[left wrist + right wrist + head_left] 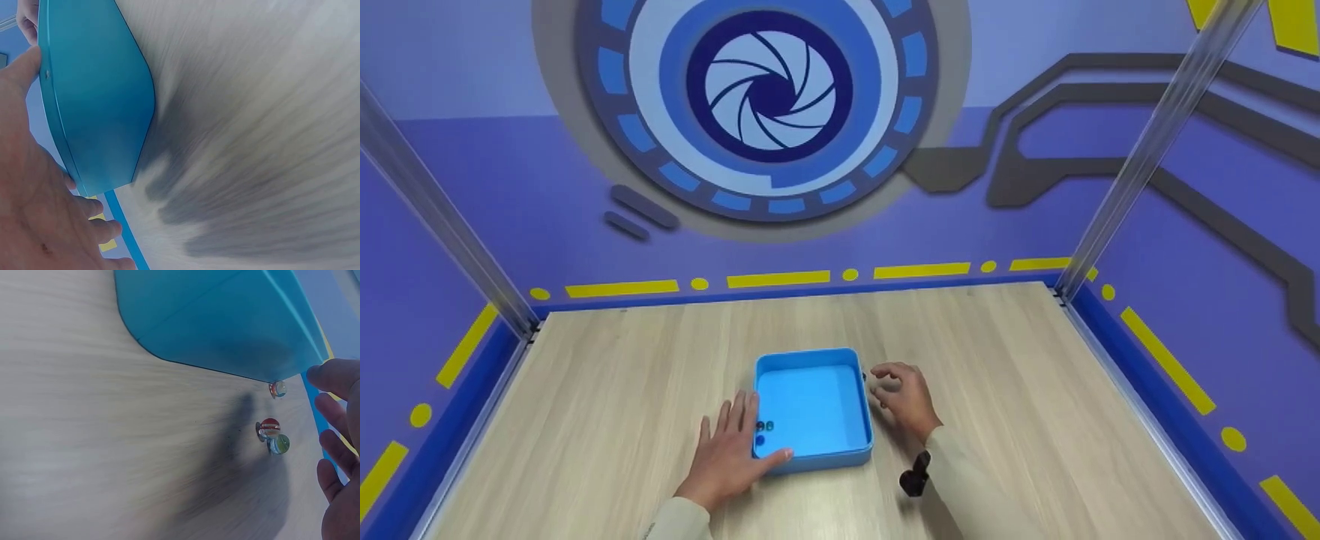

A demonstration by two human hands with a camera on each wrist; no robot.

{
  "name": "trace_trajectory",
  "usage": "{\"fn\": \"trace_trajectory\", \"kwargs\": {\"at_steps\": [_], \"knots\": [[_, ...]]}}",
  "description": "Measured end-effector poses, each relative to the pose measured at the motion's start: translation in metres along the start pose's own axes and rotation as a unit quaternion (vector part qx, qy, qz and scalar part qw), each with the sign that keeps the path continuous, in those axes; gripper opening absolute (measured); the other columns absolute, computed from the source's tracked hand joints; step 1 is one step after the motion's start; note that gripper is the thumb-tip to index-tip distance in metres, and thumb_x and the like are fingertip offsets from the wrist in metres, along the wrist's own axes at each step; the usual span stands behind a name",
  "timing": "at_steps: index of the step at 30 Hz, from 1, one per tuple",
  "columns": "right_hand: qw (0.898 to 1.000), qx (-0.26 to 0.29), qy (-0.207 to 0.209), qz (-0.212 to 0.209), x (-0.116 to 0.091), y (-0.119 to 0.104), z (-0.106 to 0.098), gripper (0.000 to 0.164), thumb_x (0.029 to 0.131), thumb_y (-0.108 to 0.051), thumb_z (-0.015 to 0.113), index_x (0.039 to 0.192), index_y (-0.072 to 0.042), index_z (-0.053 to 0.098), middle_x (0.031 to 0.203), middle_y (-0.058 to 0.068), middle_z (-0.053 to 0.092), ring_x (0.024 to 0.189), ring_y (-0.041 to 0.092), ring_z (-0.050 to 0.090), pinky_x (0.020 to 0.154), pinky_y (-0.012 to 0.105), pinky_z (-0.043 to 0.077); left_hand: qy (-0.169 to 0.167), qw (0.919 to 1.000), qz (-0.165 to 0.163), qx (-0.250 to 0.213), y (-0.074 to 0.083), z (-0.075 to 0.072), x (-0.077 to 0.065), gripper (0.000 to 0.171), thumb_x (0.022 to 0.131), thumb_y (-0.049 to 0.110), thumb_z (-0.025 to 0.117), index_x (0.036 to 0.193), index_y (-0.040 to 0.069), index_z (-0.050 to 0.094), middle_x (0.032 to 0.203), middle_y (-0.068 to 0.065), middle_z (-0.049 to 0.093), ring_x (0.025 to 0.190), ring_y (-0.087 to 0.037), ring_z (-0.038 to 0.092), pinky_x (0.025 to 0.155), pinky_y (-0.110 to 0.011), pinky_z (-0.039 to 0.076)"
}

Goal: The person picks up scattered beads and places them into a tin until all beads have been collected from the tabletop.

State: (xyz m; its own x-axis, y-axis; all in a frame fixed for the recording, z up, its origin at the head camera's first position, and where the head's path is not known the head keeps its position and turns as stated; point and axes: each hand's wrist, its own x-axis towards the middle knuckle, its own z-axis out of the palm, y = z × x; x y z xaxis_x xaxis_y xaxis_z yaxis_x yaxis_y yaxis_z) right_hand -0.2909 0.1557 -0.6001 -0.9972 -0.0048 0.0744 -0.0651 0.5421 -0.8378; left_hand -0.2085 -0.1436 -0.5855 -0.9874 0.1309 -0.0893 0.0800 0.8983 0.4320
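Note:
A blue square box (834, 459) with low walls stands on the table, its top uncovered. My left hand (726, 456) rests across its left rim and front-left corner, with fairly straight fingers spread and the thumb over the front edge. Inside, close to that hand, lie a few small dark marbles (769, 426). Off the box's right side, my right hand (911, 401) hovers with loosely bent fingers and nothing visible between them. In the right wrist view, glass marbles lie on the table below that hand: a red-and-white one (270, 427), a green-blue one (279, 444) and another (278, 388) beside the box wall.
The wood-grain table (645, 375) is enclosed by purple printed panels (810, 255) at the back and sides. Metal posts (1155, 150) rise at the back corners. A black device (915, 476) is worn at the right wrist.

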Motion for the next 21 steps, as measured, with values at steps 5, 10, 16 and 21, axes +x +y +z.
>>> {"fn": "trace_trajectory", "kwargs": {"at_steps": [5, 10, 16, 21], "knots": [[1.000, -0.015, 0.001, -0.005, 0.0004, -0.0009, 0.0007, 0.026, 0.085, -0.007, 0.071, 0.111, -0.012, 0.070, 0.108, 0.002, 0.064, 0.110, 0.024, 0.053, 0.082, 0.033, 0.055, 0.003, 1.0000, 0.001, -0.004, -0.0011, 0.0010, 0.0006, 0.110, 0.076, 0.078, 0.056, 0.156, 0.014, 0.016, 0.163, -0.015, 0.015, 0.148, -0.042, 0.015, 0.112, -0.071, 0.005], [1.000, -0.023, 0.000, -0.018, 0.0019, 0.0000, 0.0029, 0.024, 0.085, -0.007, 0.071, 0.109, -0.013, 0.070, 0.106, 0.003, 0.065, 0.109, 0.025, 0.053, 0.081, 0.033, 0.055, 0.003, 1.0000, 0.001, -0.002, -0.0012, 0.0011, 0.0011, 0.111, 0.076, 0.079, 0.056, 0.156, 0.014, 0.016, 0.162, -0.015, 0.016, 0.148, -0.042, 0.016, 0.112, -0.071, 0.005], [0.999, -0.040, 0.004, -0.025, 0.0062, 0.0026, 0.0062, 0.024, 0.085, -0.009, 0.071, 0.108, -0.015, 0.071, 0.106, 0.001, 0.067, 0.110, 0.023, 0.054, 0.095, 0.044, 0.050, 0.000, 1.0000, 0.000, 0.000, -0.0003, -0.0009, 0.0001, 0.111, 0.075, 0.080, 0.055, 0.156, 0.013, 0.016, 0.162, -0.015, 0.016, 0.148, -0.042, 0.017, 0.112, -0.071, 0.006], [0.999, -0.038, 0.005, -0.020, 0.0098, 0.0022, 0.0086, 0.024, 0.086, -0.010, 0.071, 0.109, -0.015, 0.071, 0.107, 0.002, 0.066, 0.109, 0.021, 0.053, 0.090, 0.040, 0.052, -0.001, 1.0000, 0.000, -0.003, -0.0003, -0.0029, -0.0007, 0.111, 0.076, 0.079, 0.055, 0.156, 0.013, 0.016, 0.162, -0.015, 0.016, 0.148, -0.042, 0.017, 0.112, -0.071, 0.006]]}}
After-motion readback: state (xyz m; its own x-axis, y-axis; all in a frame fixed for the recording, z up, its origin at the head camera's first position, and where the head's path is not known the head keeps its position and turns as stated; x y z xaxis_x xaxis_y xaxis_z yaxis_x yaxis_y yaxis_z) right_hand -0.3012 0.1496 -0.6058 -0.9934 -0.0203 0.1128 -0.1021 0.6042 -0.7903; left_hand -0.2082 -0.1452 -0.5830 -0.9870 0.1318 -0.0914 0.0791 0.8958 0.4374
